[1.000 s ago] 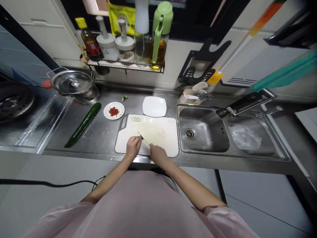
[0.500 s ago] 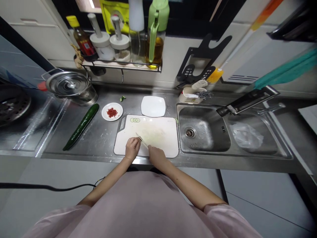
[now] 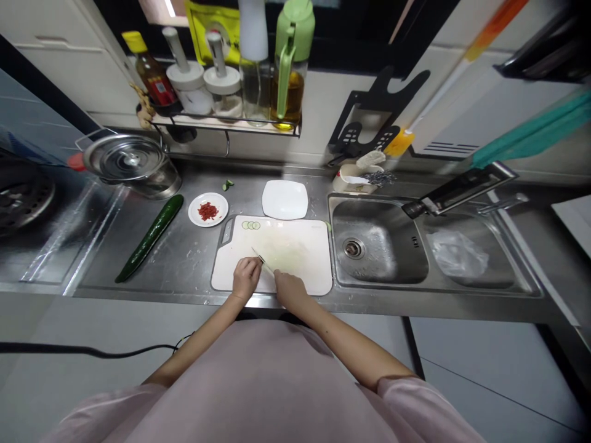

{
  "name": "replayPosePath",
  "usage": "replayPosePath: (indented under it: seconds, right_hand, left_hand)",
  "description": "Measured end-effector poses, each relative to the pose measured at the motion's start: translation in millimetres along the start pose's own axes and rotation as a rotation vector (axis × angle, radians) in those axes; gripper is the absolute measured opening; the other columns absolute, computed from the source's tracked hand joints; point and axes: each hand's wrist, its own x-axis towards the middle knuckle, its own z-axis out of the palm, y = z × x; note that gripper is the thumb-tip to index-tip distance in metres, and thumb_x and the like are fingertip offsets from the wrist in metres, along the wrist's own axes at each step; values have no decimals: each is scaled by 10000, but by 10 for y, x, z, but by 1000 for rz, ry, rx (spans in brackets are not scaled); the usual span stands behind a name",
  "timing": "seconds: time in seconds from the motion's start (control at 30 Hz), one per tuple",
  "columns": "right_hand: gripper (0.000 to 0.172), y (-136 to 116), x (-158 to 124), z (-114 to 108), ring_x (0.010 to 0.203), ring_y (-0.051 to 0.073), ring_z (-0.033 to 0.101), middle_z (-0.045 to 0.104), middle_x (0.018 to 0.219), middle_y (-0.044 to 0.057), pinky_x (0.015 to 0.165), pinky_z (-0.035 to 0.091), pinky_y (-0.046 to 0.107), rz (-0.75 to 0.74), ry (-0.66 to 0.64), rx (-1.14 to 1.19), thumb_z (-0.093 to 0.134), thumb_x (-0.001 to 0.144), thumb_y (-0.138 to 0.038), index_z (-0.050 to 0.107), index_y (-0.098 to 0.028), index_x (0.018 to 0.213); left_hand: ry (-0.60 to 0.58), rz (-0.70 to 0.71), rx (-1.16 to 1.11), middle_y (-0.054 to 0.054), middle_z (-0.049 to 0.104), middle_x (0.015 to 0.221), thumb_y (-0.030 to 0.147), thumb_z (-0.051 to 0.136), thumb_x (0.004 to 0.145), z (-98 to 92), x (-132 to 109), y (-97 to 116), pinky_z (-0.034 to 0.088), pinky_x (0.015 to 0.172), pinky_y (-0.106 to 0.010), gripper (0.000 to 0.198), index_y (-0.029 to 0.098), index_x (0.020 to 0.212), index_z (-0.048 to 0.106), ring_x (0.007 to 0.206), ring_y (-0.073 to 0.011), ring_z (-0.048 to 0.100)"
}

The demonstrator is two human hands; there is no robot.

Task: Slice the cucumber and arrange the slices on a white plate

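My right hand (image 3: 290, 291) is closed around the handle of a knife (image 3: 268, 267), whose thin blade points up and left over the white cutting board (image 3: 305, 246). Beside the blade, the fingers of my left hand (image 3: 246, 275) are pinched together on a small dark-edged cucumber piece (image 3: 261, 259), mostly hidden by the fingertips. A few thin cucumber slices (image 3: 251, 225) overlap in a row near the board's upper left corner. Pale green wet marks cover the middle of the board.
A whole cucumber (image 3: 150, 239) lies at left, near a small plate (image 3: 222, 216) of chopped red bits. Behind the board are a white square plate (image 3: 285, 200) and cucumber scraps (image 3: 228, 184). A lidded metal pot (image 3: 152, 178) stands back left; the double sink (image 3: 383, 246) is at right.
The view has shifted slightly. Both hands stay in nearly the same place on the board, with the knife still beside the left fingertips.
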Motion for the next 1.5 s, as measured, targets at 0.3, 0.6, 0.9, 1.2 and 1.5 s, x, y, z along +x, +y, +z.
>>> replayPosePath:
  seconds: [0.3,0.6,0.9,1.2,1.5]
  right_hand:
    - [292,-3,79,-59,1002,236,668,690,1018,149,786,495,314,-15,-14,3,374,903,-65,516,-140,1146]
    - [282,10,62,-59,987,247,670,687,1005,149,767,492,318,-3,-37,-10,390,905,-76,516,-135,1150]
    - [290,12,134,-36,1002,237,664,689,992,150,793,485,316,-18,-17,11,384,907,-75,532,-135,1149]
    - [286,30,178,-39,990,235,664,686,991,142,778,477,305,-31,-14,3,391,901,-68,538,-128,1139]
    - [291,63,204,-34,999,231,663,685,997,143,779,479,305,-33,-35,-6,409,893,-67,534,-128,1148]
  left_hand:
    - [5,1,-15,-60,644,881,239,506,931,8,3,-13,471,811,-333,158,214,924,662,870,-183,572]
    - [-10,-5,-5,-61,645,877,236,505,932,9,1,-16,470,810,-336,156,215,933,659,865,-184,570]
    - [7,8,-26,-55,644,864,229,504,934,9,8,-11,471,789,-330,149,218,931,652,850,-182,568]
    - [3,15,-32,-57,650,886,233,506,935,13,4,-25,473,809,-339,146,221,926,652,869,-183,576]
    - [-16,-7,-38,-59,666,918,242,496,941,15,-1,-27,480,830,-343,156,221,918,648,894,-180,590]
